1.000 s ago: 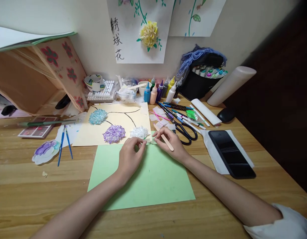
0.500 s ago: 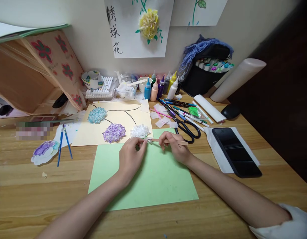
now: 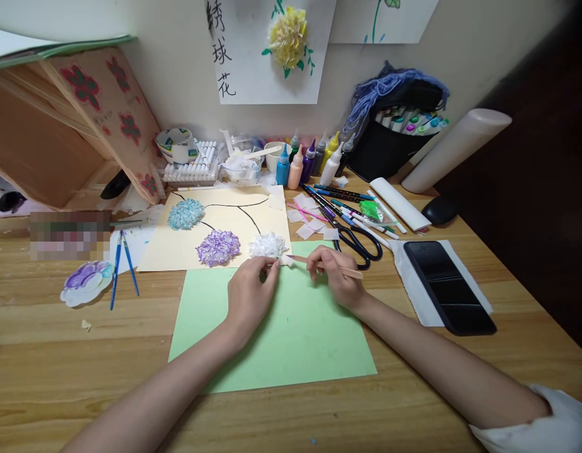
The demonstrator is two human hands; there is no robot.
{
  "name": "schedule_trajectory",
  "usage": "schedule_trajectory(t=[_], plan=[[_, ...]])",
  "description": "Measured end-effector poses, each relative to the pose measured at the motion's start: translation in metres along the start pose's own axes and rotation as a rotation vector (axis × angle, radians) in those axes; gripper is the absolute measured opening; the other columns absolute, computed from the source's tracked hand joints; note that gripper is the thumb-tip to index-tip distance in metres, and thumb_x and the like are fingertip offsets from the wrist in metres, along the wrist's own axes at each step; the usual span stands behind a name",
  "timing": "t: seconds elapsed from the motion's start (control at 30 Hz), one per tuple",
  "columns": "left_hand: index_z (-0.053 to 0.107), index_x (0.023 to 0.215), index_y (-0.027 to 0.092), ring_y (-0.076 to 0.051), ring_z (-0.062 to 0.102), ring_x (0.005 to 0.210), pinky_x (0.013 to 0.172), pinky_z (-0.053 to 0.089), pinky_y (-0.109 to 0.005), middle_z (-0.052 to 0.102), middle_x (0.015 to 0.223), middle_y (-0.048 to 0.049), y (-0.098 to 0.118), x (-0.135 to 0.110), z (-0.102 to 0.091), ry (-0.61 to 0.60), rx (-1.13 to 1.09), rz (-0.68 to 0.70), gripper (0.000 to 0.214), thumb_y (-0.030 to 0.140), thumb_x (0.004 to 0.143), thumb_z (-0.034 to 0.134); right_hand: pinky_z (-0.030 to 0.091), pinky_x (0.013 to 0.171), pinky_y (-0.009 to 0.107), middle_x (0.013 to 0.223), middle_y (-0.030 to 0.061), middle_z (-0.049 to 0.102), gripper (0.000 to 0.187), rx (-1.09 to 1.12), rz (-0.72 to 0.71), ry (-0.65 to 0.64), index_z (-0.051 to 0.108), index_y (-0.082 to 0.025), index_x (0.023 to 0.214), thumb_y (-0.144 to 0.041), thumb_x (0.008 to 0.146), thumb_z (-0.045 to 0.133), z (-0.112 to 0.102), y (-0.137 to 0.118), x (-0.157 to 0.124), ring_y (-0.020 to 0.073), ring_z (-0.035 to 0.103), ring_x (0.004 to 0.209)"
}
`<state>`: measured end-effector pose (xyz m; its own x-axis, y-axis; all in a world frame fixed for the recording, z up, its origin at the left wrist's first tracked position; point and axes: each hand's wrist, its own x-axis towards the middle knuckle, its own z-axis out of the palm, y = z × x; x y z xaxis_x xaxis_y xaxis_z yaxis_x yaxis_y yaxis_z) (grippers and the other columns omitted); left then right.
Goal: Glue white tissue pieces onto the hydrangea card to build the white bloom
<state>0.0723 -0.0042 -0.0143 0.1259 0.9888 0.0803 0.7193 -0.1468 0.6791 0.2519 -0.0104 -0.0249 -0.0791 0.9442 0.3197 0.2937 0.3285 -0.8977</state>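
Observation:
My left hand pinches a small white tissue piece just below the white tissue flower on the cream sheet. My right hand grips a thin wooden stick whose tip touches that tissue piece. Both hands hover over the top edge of a green paper sheet. The cream sheet also carries a blue flower and a purple flower on drawn black stems.
Black scissors, marker pens and small tissue squares lie right of the cream sheet. Paint bottles and a black marker case stand at the wall. A phone lies on the right, two blue brushes on the left.
My right hand turned the stick from pointing down-right to lying level, its tip now at the tissue piece. Both hands crept slightly toward the white flower.

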Motion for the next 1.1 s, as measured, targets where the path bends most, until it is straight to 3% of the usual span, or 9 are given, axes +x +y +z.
schedule_trajectory(t=[0.13, 0.4, 0.63, 0.73, 0.87, 0.97, 1.03, 1.1], plan=[[0.064, 0.082, 0.022, -0.012, 0.052, 0.067, 0.059, 0.034, -0.023, 0.062, 0.072, 0.0012, 0.001, 0.0, -0.001, -0.004, -0.001, 0.019, 0.021, 0.035, 0.086, 0.047, 0.037, 0.058, 0.026, 0.064, -0.0017, 0.055, 0.033, -0.02, 0.037, 0.106, 0.055, -0.02, 0.071, -0.037, 0.093, 0.037, -0.001, -0.001, 0.002, 0.0113, 0.049, 0.058], [0.064, 0.081, 0.023, -0.012, 0.052, 0.059, 0.053, 0.031, -0.023, 0.061, 0.065, 0.0025, 0.004, -0.001, 0.002, 0.036, 0.091, 0.022, 0.022, 0.038, 0.084, 0.049, 0.038, 0.059, 0.026, 0.065, -0.0015, 0.057, 0.03, 0.065, 0.095, 0.156, 0.053, -0.021, 0.072, -0.04, 0.091, 0.041, 0.0, -0.004, 0.009, 0.0129, 0.048, 0.061], [0.061, 0.08, 0.02, -0.009, 0.052, 0.058, 0.057, 0.036, -0.021, 0.061, 0.066, 0.0015, 0.017, 0.001, -0.013, 0.055, 0.041, 0.312, 0.022, 0.032, 0.088, 0.044, 0.038, 0.06, 0.026, 0.066, -0.0005, 0.055, 0.034, 0.083, 0.103, 0.264, 0.052, -0.02, 0.069, -0.04, 0.093, 0.037, -0.001, 0.0, 0.008, 0.0136, 0.048, 0.062], [0.061, 0.079, 0.02, -0.009, 0.052, 0.058, 0.058, 0.037, -0.021, 0.061, 0.066, 0.0012, 0.035, 0.028, -0.03, 0.1, 0.032, 0.41, 0.023, 0.032, 0.088, 0.044, 0.038, 0.061, 0.028, 0.066, 0.0002, 0.055, 0.035, 0.085, 0.094, 0.307, 0.052, -0.02, 0.068, -0.039, 0.093, 0.037, -0.002, 0.002, 0.009, 0.0144, 0.048, 0.063], [0.063, 0.083, 0.021, -0.011, 0.053, 0.061, 0.06, 0.037, -0.022, 0.064, 0.07, 0.0001, 0.054, 0.093, -0.06, 0.26, 0.103, 0.421, 0.024, 0.037, 0.086, 0.046, 0.038, 0.061, 0.029, 0.066, -0.0001, 0.054, 0.034, 0.148, 0.107, 0.324, 0.049, -0.021, 0.069, -0.04, 0.093, 0.035, -0.002, 0.002, 0.012, 0.0153, 0.046, 0.062], [0.065, 0.086, 0.021, -0.015, 0.058, 0.073, 0.063, 0.037, -0.025, 0.066, 0.078, -0.0029, 0.052, 0.149, -0.079, 0.426, 0.268, 0.278, 0.027, 0.038, 0.086, 0.044, 0.038, 0.06, 0.029, 0.066, -0.0006, 0.053, 0.033, 0.175, 0.11, 0.315, 0.048, -0.021, 0.069, -0.039, 0.093, 0.035, -0.002, 0.003, 0.013, 0.0151, 0.046, 0.062], [0.066, 0.088, 0.02, -0.02, 0.059, 0.085, 0.068, 0.038, -0.027, 0.068, 0.087, -0.0063, 0.043, 0.179, -0.086, 0.386, 0.385, 0.102, 0.024, 0.032, 0.085, 0.045, 0.038, 0.06, 0.029, 0.065, -0.0005, 0.053, 0.033, 0.169, 0.11, 0.316, 0.049, -0.021, 0.069, -0.039, 0.093, 0.035, -0.002, 0.004, 0.013, 0.0151, 0.046, 0.062], [0.067, 0.082, 0.016, -0.025, 0.06, 0.086, 0.069, 0.039, -0.03, 0.068, 0.087, -0.0116, 0.032, 0.199, -0.088, 0.357, 0.405, 0.013, 0.019, 0.025, 0.081, 0.05, 0.038, 0.059, 0.029, 0.066, -0.0002, 0.054, 0.033, 0.16, 0.112, 0.329, 0.049, -0.021, 0.069, -0.039, 0.093, 0.035, -0.002, 0.005, 0.013, 0.0151, 0.046, 0.062]])
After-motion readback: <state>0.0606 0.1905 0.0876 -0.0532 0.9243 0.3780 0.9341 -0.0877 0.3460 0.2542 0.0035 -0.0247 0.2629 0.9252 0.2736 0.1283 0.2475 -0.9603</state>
